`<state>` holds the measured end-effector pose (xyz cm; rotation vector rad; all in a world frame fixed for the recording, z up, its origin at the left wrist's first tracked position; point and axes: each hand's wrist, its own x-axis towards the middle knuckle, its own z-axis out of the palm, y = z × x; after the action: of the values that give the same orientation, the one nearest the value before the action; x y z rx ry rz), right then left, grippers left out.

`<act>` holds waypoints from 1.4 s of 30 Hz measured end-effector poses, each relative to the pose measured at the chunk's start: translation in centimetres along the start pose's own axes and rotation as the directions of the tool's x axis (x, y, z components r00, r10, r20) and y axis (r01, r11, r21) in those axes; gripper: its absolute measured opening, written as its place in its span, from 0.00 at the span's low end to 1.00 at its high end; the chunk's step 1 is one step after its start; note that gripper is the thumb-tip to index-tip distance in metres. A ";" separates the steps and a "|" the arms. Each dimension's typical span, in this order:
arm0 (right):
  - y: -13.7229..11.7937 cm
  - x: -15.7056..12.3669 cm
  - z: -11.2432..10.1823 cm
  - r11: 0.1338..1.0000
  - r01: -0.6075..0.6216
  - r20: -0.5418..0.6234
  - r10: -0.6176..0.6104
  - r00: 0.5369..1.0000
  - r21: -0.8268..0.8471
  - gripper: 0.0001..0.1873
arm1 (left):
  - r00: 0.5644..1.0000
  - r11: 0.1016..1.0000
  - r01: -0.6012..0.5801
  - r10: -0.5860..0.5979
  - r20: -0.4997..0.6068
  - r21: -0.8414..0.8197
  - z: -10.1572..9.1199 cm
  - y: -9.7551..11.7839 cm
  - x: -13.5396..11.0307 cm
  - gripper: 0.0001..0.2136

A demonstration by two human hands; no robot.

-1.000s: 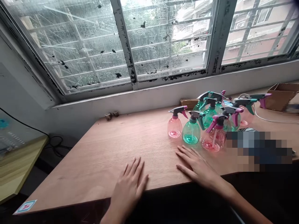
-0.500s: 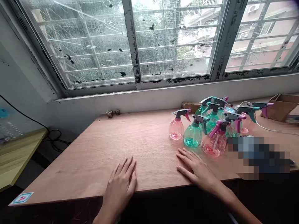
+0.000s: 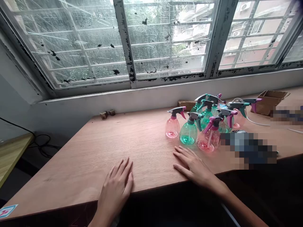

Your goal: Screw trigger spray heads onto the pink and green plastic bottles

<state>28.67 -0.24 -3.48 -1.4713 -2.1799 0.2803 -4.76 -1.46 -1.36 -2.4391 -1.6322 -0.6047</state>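
Observation:
Both hands lie flat on a wooden table (image 3: 99,151), fingers stretched out, holding nothing. My left hand (image 3: 115,189) rests at the table's front edge. My right hand (image 3: 193,165) rests further right, fingertips a short way in front of a cluster of several pink and green spray bottles. Nearest to it are a green bottle (image 3: 188,134), a pink bottle (image 3: 172,127) to its left and another pink bottle (image 3: 208,140) to its right, all upright with grey triggers.
A dirty barred window (image 3: 132,41) runs behind the table. An open cardboard box (image 3: 270,101) and a white cable (image 3: 258,123) lie at the back right. Two small brown objects (image 3: 107,114) sit by the wall. A yellow surface (image 3: 11,154) stands left.
My left hand has slid back toward the table's front edge. The view has shifted slightly; the right hand and bottles stay put.

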 end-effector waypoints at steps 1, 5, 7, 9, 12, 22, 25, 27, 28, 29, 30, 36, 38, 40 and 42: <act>-0.1 0.0 0.0 1.000 0.005 -0.009 -0.005 1.000 0.014 0.28 | 1.000 1.000 -0.005 0.005 -0.003 0.005 0.1 -0.1 0.0 0.22; -1.0 -0.2 -0.7 0.972 0.126 -0.195 -0.087 0.977 0.200 0.20 | 1.000 0.998 -0.019 0.017 0.026 0.062 0.2 -0.2 0.1 0.22; -1.5 -0.1 -1.9 0.936 0.277 -0.421 -0.168 0.891 0.215 0.17 | 0.998 0.995 -0.008 0.002 0.061 0.095 0.1 -0.2 0.2 0.22; -1.8 0.3 -3.9 0.930 0.359 -0.678 -0.213 0.704 0.080 0.16 | 0.996 0.993 0.003 -0.014 0.090 0.115 0.1 -0.1 0.2 0.23; -1.9 1.5 -8.0 0.976 0.148 -0.915 -0.203 0.349 -0.160 0.13 | 0.994 0.993 0.004 -0.017 0.104 0.122 -0.1 -0.1 0.2 0.23; 0.7 5.2 -14.6 0.982 -0.156 -0.624 0.057 0.780 -0.105 0.15 | 0.996 0.996 -0.009 0.002 0.091 0.086 0.0 -0.1 0.3 0.22; 1.6 5.2 -14.4 0.988 -0.142 -0.495 0.093 0.864 -0.061 0.16 | 0.995 0.996 -0.013 0.004 0.103 0.089 0.1 -0.2 0.2 0.22; 2.1 4.9 -14.5 0.994 -0.100 -0.462 0.068 0.884 -0.045 0.16 | 0.994 0.995 -0.015 0.004 0.111 0.095 0.0 -0.1 0.2 0.22; 2.3 4.8 -14.7 0.996 -0.081 -0.458 0.063 0.887 -0.021 0.17 | 0.994 0.995 -0.017 0.006 0.111 0.095 0.0 0.0 0.2 0.22; 2.5 4.6 -15.0 0.998 -0.066 -0.461 0.064 0.885 0.013 0.18 | 0.994 0.995 -0.019 0.009 0.109 0.093 0.0 0.0 0.2 0.22; 2.8 4.5 -15.2 0.997 -0.054 -0.466 0.070 0.882 0.049 0.20 | 0.994 0.996 -0.022 0.013 0.105 0.089 0.0 0.1 0.3 0.22; 3.6 3.8 -15.8 0.994 -0.111 -0.450 0.094 0.888 -0.011 0.25 | 0.998 0.999 -0.036 0.036 0.052 -0.008 -0.6 0.3 0.2 0.19; 2.5 3.5 -15.6 0.988 -0.114 -0.482 0.052 0.875 -0.100 0.31 | 0.998 0.992 -0.045 0.049 0.030 -0.115 -1.4 1.3 -0.1 0.18; 0.1 3.2 -14.9 0.986 -0.087 -0.521 0.000 0.854 -0.143 0.33 | 0.997 0.969 -0.079 0.083 0.007 -0.235 -2.4 3.2 -0.3 0.20; -3.1 3.3 -13.6 0.998 -0.018 -0.564 -0.015 0.826 -0.053 0.31 | 0.987 0.942 -0.158 0.159 -0.022 -0.297 -3.2 6.0 0.2 0.23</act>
<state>31.96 0.17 10.45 -1.3638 -1.7087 -0.2051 0.04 -4.75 2.23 -2.7469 -1.4139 -0.8786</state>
